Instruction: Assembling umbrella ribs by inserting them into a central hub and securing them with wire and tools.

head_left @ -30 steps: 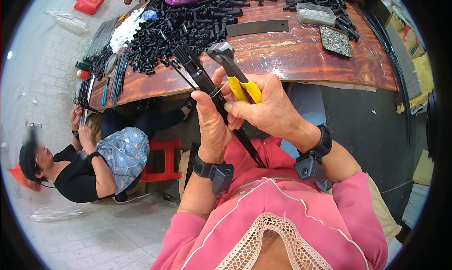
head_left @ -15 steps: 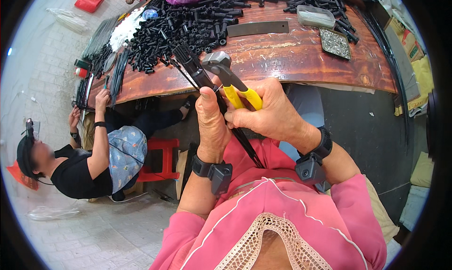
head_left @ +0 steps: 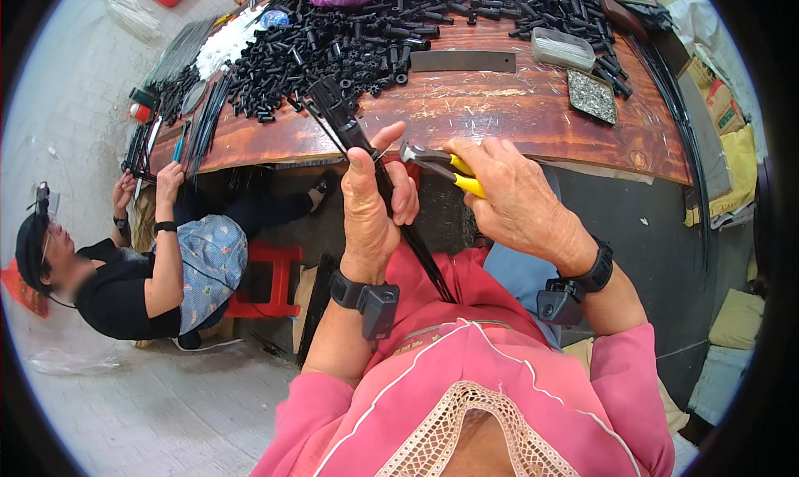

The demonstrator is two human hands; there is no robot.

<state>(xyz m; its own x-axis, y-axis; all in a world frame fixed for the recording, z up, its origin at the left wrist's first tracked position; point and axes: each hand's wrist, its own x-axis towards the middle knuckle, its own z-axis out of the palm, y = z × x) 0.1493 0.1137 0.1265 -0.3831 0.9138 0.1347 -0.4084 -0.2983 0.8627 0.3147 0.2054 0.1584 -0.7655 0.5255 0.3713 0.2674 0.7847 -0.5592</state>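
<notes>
My left hand [head_left: 366, 215] is wrapped round a folded umbrella frame [head_left: 337, 115], a bundle of thin black ribs. The frame slants, its thicker end up and left near the table edge and its thin rods running down to my lap. A short bright wire end shows beside the left thumb, and the index finger points up and right. My right hand [head_left: 533, 206] grips cutting pliers [head_left: 441, 158] with yellow handles and a grey metal head. Their head points left toward the frame, apart from it. The right fingers cover part of the handles.
Heaps of black plastic tubes [head_left: 333, 52] cover the far side of the wooden table [head_left: 466, 106]. A flat metal bar [head_left: 463, 62], a clear plastic box [head_left: 563, 47] and a tray of small metal bits [head_left: 592, 96] lie there. At left a co-worker [head_left: 125, 277] sits handling black rods.
The pliers have come away from the frame to the right, and their head has swung from upright to pointing left. My left index finger has straightened. The frame stays in my left hand.
</notes>
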